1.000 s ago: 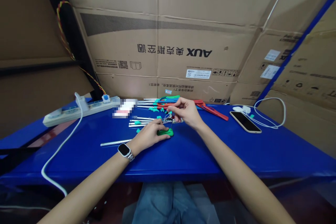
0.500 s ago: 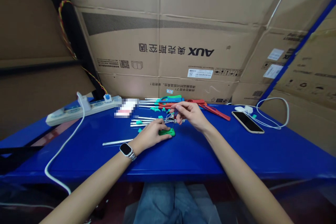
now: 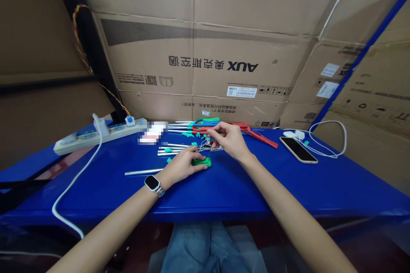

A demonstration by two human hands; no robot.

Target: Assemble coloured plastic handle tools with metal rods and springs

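Note:
My left hand presses a green plastic lighter handle down on the table, its fingers closed around it. Part of this handle is hidden under the hand. Above its right end, my right hand pinches a small screwdriver with its thin shaft pointing down at the handle. Most of the screwdriver's grip is covered by my fingers. Just behind lie thin white wires and metal tubes with small teal clips. One separate metal tube rests left of my left hand.
Red lighters and a blue one lie in a row at the back. A phone and white charging cable are on the right. On the left stands a power strip. Cardboard walls the back.
The view has shifted slightly. Both hands stay at the green handle, and the screwdriver remains upright over its right end.

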